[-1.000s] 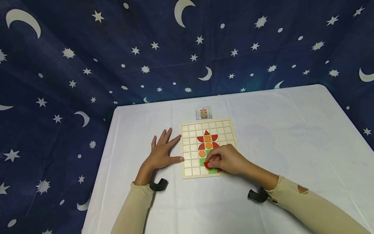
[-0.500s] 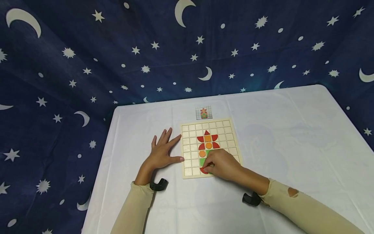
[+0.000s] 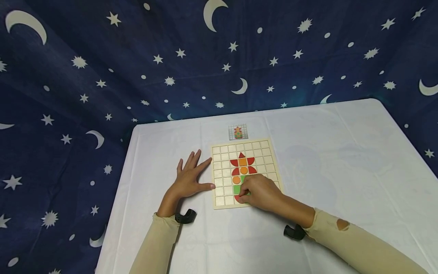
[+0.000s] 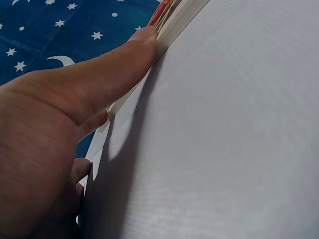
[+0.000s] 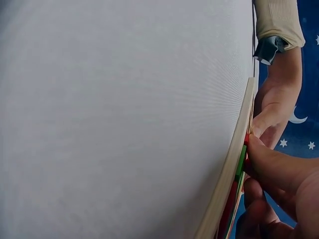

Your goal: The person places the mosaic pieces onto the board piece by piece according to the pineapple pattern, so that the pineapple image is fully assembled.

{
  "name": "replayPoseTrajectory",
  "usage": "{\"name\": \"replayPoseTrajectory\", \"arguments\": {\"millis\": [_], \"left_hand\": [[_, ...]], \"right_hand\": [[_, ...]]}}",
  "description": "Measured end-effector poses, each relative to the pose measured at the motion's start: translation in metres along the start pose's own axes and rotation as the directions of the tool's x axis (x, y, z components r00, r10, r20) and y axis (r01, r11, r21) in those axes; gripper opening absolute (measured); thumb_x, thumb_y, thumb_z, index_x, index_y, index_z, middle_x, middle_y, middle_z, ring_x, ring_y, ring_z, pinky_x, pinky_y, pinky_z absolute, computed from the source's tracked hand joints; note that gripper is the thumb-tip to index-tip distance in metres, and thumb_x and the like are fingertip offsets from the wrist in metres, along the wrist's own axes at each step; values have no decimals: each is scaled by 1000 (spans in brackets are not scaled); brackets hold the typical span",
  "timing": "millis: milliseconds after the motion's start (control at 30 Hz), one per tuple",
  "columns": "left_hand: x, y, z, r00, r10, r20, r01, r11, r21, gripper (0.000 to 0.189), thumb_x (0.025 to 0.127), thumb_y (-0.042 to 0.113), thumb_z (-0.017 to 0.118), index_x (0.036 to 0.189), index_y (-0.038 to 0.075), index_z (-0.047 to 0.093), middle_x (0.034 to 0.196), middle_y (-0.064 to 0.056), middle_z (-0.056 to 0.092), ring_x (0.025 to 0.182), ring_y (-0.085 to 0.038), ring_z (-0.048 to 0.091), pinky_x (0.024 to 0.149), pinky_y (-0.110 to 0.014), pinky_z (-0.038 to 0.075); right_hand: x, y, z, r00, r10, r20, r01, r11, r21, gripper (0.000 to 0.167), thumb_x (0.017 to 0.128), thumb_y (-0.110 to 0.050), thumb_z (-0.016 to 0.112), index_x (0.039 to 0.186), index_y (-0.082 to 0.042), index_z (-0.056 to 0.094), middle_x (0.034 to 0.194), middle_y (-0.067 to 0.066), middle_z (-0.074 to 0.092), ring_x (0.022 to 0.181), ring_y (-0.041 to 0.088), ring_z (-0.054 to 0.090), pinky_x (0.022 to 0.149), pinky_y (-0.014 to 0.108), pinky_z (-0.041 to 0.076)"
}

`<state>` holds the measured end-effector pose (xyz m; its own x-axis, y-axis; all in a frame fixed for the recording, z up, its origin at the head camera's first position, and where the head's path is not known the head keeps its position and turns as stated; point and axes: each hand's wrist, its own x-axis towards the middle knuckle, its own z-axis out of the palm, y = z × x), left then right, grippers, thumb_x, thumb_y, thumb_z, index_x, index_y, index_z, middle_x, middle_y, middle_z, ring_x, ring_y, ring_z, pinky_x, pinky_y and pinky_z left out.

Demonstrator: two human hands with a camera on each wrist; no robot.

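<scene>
A wooden grid board lies on the table with flat coloured pieces set in its squares. My right hand is over its lower part, thumb and fingertips pinching a red quarter-circle piece in the bottom row. That hand hides some neighbouring pieces; a green one shows beside the fingers in the right wrist view. Spread straight, my left hand touches the board's left edge with its thumb and index finger. Above the right hand sit orange circles, an orange square and a red triangle.
A small card printed with a gridded coloured figure lies just beyond the board. White cloth covers the table. A dark blue curtain with moons and stars hangs behind and to the left.
My right hand has moved slightly left and down, lowering the red quarter-circle piece into the bottom row. Over the last half second it has barely moved. The left hand stays put.
</scene>
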<state>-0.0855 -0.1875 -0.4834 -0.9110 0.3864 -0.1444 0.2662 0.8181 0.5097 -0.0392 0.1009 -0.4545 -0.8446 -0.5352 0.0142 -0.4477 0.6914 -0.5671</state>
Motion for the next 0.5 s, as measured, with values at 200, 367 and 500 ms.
{"name": "replayPoseTrajectory", "arguments": {"millis": [200,367,500], "left_hand": [[0,0,1,1000,-3,-3,3,1000,1,97,78,61,80,159,30,38,174,-6,4,161,-30,-5,122,-65,-10],[1,1,2,1000,-3,-7,3,1000,-1,97,77,62,80,159,30,38,174,-6,5,161,-30,-5,122,-65,-9],[1,0,-1,1000,1,-5,-1,1000,-22,97,77,61,81,159,30,38,174,-6,6,161,-31,-5,122,-65,-10]], "right_hand": [[-1,4,0,1000,2,-2,-2,999,43,11,75,-27,92,73,-28,81,74,-22,63,71,-1,56,54,17,43],[-3,13,-7,1000,-24,-18,26,991,128,9,77,-27,91,82,-24,83,78,-20,68,76,1,61,64,19,48],[-7,23,-28,996,-22,-88,39,981,190,15,78,-22,90,90,-17,84,87,-10,73,79,8,64,68,22,50]]}}
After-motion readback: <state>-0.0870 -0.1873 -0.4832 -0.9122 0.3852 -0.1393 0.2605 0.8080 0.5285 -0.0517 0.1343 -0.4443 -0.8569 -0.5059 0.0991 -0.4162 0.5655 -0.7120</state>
